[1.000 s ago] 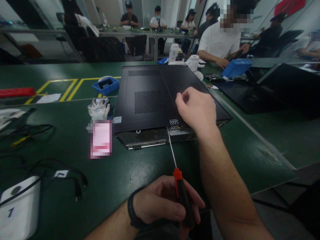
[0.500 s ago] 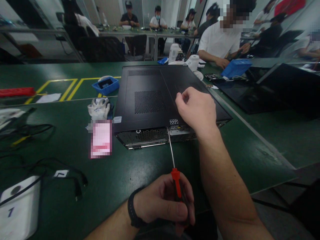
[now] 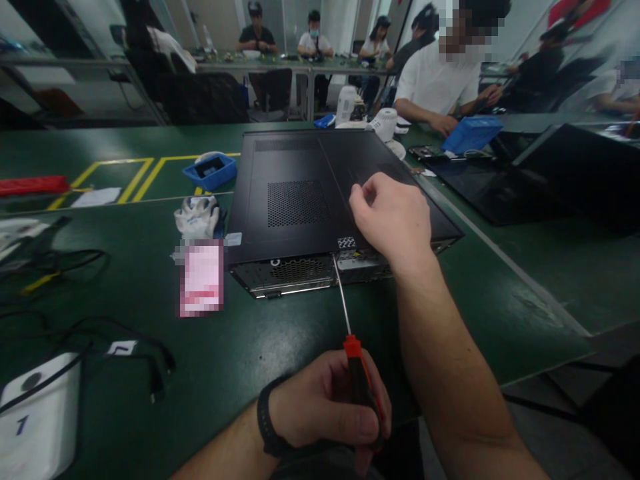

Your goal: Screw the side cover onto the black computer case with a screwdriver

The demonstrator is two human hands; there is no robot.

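My left hand (image 3: 330, 407) is wrapped round the red and black handle of a screwdriver (image 3: 344, 300). Its long metal shaft slants up to the rear edge of a black computer case (image 3: 295, 160), where the tip meets the panel near the middle. That case lies flat on the table, with its perforated back side towards me. On its top, right of the screwdriver, rests my right hand (image 3: 393, 217); the fingers are curled in and the thumb is close to the forefinger. Whether anything is inside those fingers is hidden.
Left of the case are work gloves (image 3: 199, 217), a pink blurred item (image 3: 201, 277) and a blue tray (image 3: 210, 172). Cables (image 3: 155, 373) and a white box (image 3: 40, 413) lie nearer left. A dark flat panel (image 3: 495, 190) lies right. A co-worker (image 3: 435, 83) sits across the table.
The screwdriver handle has turned in my left hand, showing more of its black side upward. My right hand stays in place on the case.
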